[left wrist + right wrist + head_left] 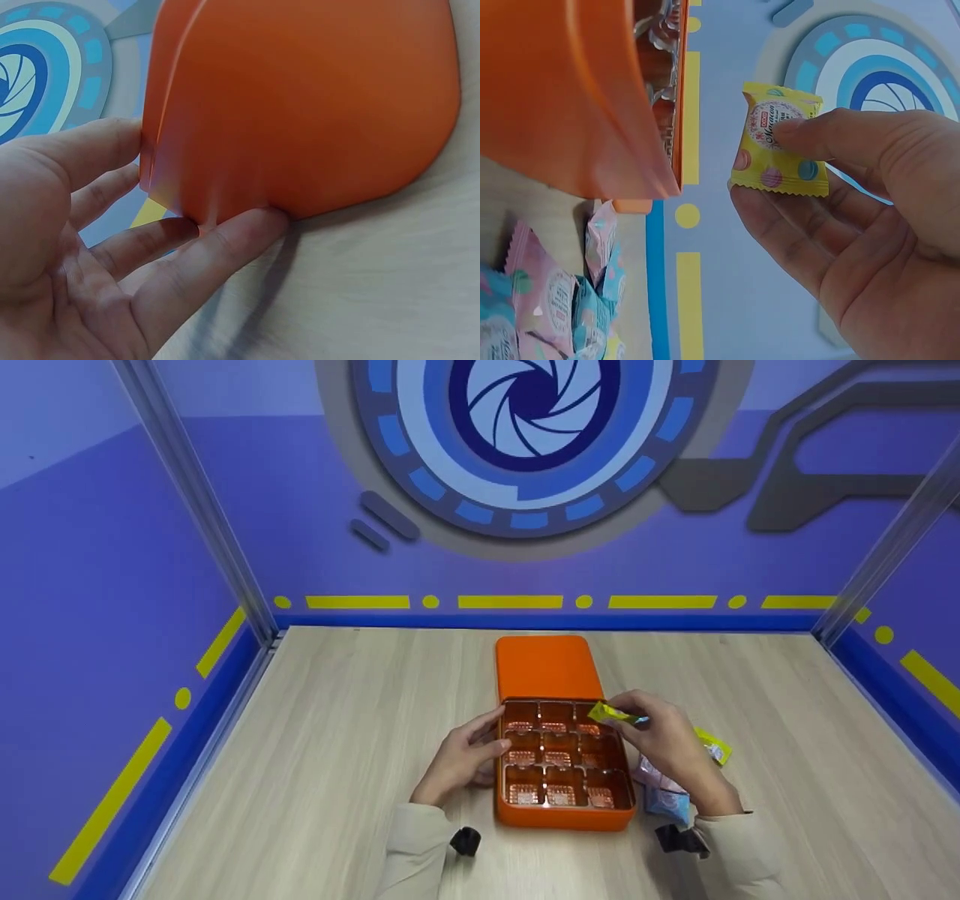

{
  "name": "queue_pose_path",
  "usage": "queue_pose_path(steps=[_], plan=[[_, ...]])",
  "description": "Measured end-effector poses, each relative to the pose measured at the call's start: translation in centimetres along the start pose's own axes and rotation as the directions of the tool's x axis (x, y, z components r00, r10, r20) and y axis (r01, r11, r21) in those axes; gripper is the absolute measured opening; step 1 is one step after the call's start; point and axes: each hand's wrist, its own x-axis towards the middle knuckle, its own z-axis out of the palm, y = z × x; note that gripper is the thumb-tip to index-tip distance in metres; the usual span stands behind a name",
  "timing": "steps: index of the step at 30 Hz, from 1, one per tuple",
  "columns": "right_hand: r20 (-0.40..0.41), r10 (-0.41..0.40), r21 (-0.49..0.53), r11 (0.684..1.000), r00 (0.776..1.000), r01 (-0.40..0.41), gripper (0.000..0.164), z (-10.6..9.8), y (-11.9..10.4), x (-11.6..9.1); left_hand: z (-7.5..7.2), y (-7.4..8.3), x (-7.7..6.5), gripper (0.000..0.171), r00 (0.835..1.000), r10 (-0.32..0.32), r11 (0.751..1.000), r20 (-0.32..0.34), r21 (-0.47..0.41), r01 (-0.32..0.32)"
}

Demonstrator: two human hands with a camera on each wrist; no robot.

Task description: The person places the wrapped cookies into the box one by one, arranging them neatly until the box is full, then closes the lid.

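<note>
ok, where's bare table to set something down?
Free: table between left wall and left hand; also right of the wrapped sweets, toward the right wall. Crowded: right side of the box, with sweets and right hand.

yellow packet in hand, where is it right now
In the head view, the right hand pinches the yellow packet by the far right corner of the orange box, near the lid.
</note>
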Motion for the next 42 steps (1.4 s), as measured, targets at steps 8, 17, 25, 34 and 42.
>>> queue_pose_path(steps=[8, 17, 25, 34, 42], plan=[[0.005, -0.004, 0.021, 1.000, 1.000, 0.003, 0.027, 0.3, -0.3, -0.2, 0.1, -0.3, 0.3, 0.064, 1.000, -0.023, 0.999, 0.002, -0.025, 0.023], [0.031, -0.060, 0.016, 0.998, 0.998, 0.060, 0.029, 0.9, -0.6, -0.3, -0.2, 0.0, 0.1, 0.064, 1.000, -0.022, 1.000, 0.017, -0.007, 0.022], [0.078, -0.129, 0.031, 0.991, 0.989, 0.127, 0.029, 1.4, -1.1, -0.6, -0.1, 0.3, 0.1, 0.065, 0.997, -0.071, 0.997, 0.023, -0.042, 0.072], [0.164, -0.156, 0.158, 0.979, 0.974, 0.131, 0.028, 2.1, -1.9, -0.7, 0.0, 0.3, 0.0, 0.067, 0.997, -0.072, 0.997, 0.027, -0.040, 0.073], [0.176, -0.206, 0.138, 0.973, 0.963, 0.183, 0.028, 2.8, -2.3, -0.7, 0.0, 0.3, 0.2, 0.070, 0.998, -0.040, 0.999, 0.040, -0.027, 0.041]])
